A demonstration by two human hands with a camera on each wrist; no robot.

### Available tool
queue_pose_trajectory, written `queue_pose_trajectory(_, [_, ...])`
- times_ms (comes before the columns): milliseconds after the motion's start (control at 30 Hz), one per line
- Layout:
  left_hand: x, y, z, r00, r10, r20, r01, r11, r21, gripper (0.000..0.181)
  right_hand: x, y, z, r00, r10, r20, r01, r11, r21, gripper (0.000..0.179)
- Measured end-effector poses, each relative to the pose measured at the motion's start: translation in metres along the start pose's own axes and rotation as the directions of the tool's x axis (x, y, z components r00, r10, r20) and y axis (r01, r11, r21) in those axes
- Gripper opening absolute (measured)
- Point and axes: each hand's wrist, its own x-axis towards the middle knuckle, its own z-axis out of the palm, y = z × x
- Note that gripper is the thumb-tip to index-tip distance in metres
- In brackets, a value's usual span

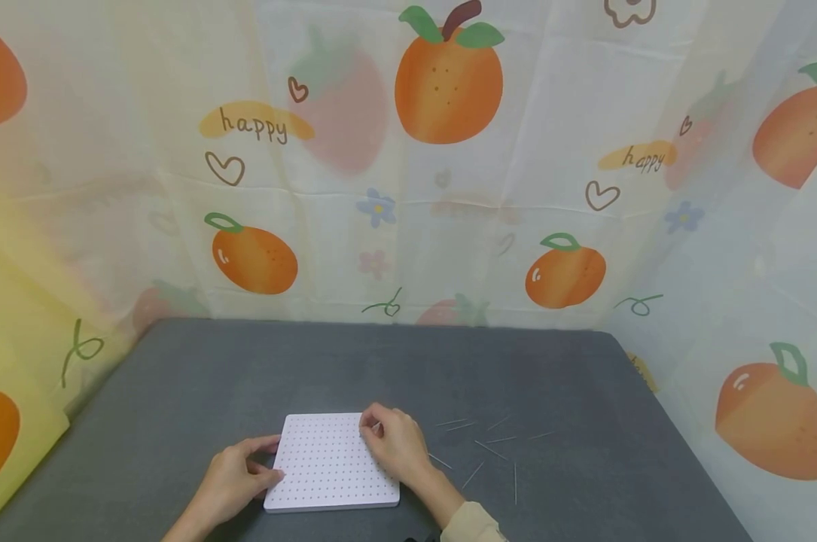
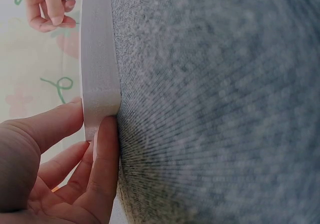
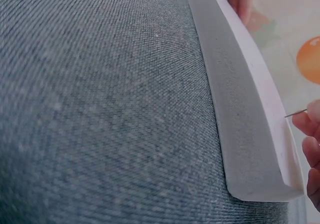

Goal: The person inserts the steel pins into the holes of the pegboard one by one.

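Observation:
A white square board (image 1: 323, 470) with rows of small holes lies on the dark grey table. My left hand (image 1: 230, 480) holds its left side, thumb on the top edge. In the left wrist view, the fingers (image 2: 106, 159) of that hand rest against the corner of the board's thick side wall. Over the board's far right corner is my right hand (image 1: 396, 446). Its thumb and forefinger pinch a thin metal needle (image 3: 296, 113), whose tip points toward the board's top face in the right wrist view. The fingers hide most of the needle.
Several loose needles (image 1: 491, 450) lie scattered on the table (image 1: 584, 391) to the right of the board, one close to my right wrist. A light curtain (image 1: 449, 248) printed with oranges hangs behind the table and along both sides.

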Motion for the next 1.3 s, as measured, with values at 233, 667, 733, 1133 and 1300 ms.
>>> queue_pose_trajectory(233, [-0.001,0.000,0.000,1.000,0.006,-0.008,-0.006,1.000,-0.005,0.056,0.000,-0.002,0.001,1.000,0.002,0.007,-0.002,1.000,-0.020,0.008])
queue_pose_trajectory(667, [-0.001,0.000,0.000,1.000,0.006,-0.006,-0.006,1.000,-0.004,0.057,0.003,0.004,-0.005,0.992,-0.079,0.100,0.086,0.994,-0.066,0.007])
queue_pose_trajectory(733, [-0.001,0.000,0.000,1.000,0.005,-0.004,-0.005,1.000,-0.006,0.057,0.004,0.005,-0.008,0.990,-0.076,0.122,0.084,0.995,-0.059,0.007])
queue_pose_trajectory(1133, [-0.002,0.000,-0.001,1.000,0.000,-0.014,0.000,0.999,-0.033,0.055,0.006,0.010,-0.024,0.989,-0.082,0.125,0.091,0.994,-0.066,0.007])
queue_pose_trajectory(1300, [-0.002,-0.001,-0.001,1.000,0.019,-0.014,-0.020,0.998,-0.055,0.055,0.005,0.016,-0.036,0.989,-0.100,0.112,0.109,0.992,-0.069,0.007])
